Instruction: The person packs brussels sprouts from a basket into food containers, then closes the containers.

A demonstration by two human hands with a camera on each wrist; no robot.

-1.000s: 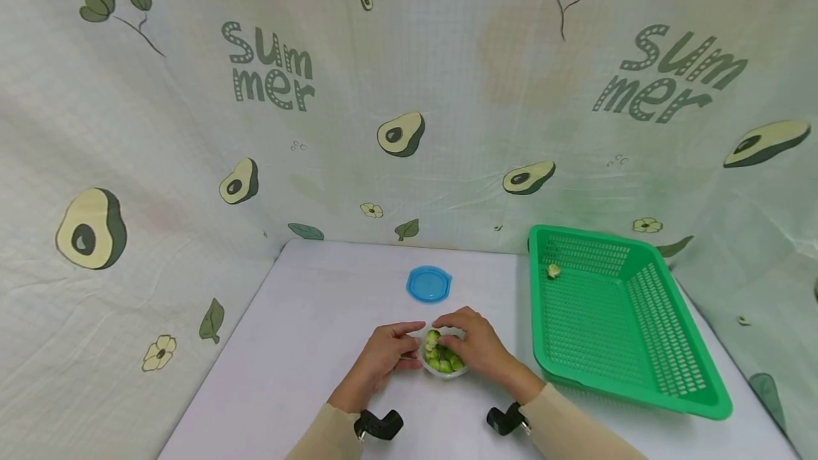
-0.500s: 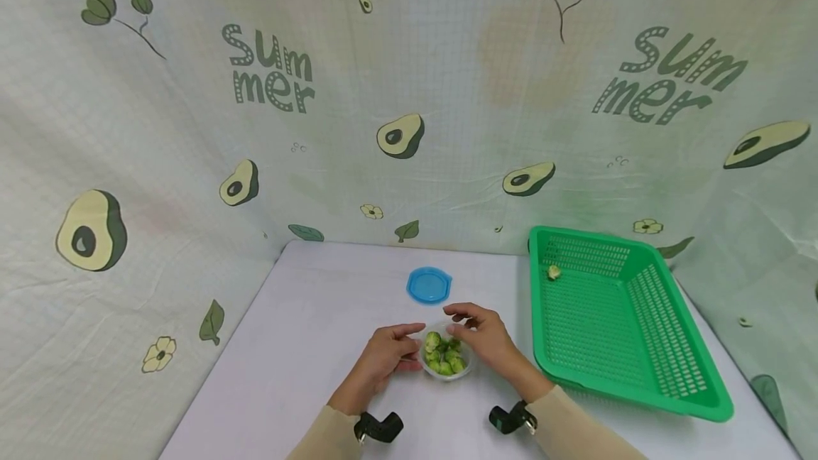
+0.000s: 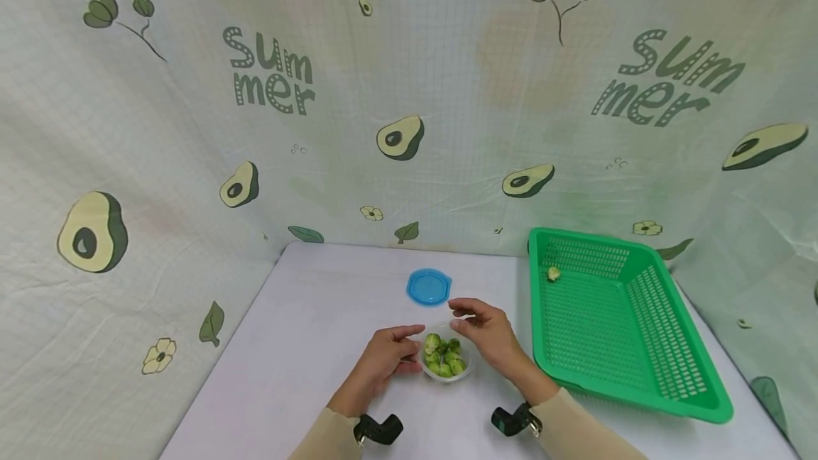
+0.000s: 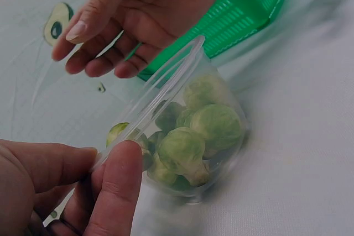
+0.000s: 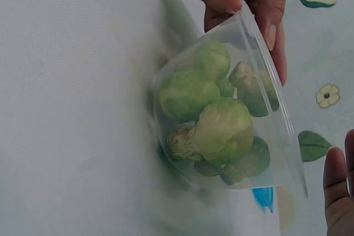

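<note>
A clear plastic tub (image 3: 445,378) with several Brussels sprouts (image 3: 444,356) in it stands on the white table. My left hand (image 3: 391,355) pinches the tub's rim from the left; in the left wrist view its thumb and fingers (image 4: 119,181) meet at that edge. To the right of the tub and slightly above it, my right hand (image 3: 488,332) hangs with relaxed fingers. Nothing shows in that hand in the left wrist view, where its palm (image 4: 160,4) appears beyond the rim. Through the tub's wall, the sprouts (image 5: 221,131) are plain in the right wrist view.
A blue lid (image 3: 429,287) lies flat behind the tub. At the right stands a large green plastic basket (image 3: 601,325), with one sprout (image 3: 553,273) near its far left corner. A patterned cloth (image 3: 460,55) rises behind the table.
My right hand has drawn out of the tub, from fingers over the sprouts to a spot just right of the rim. The left hand has kept its place at the rim.
</note>
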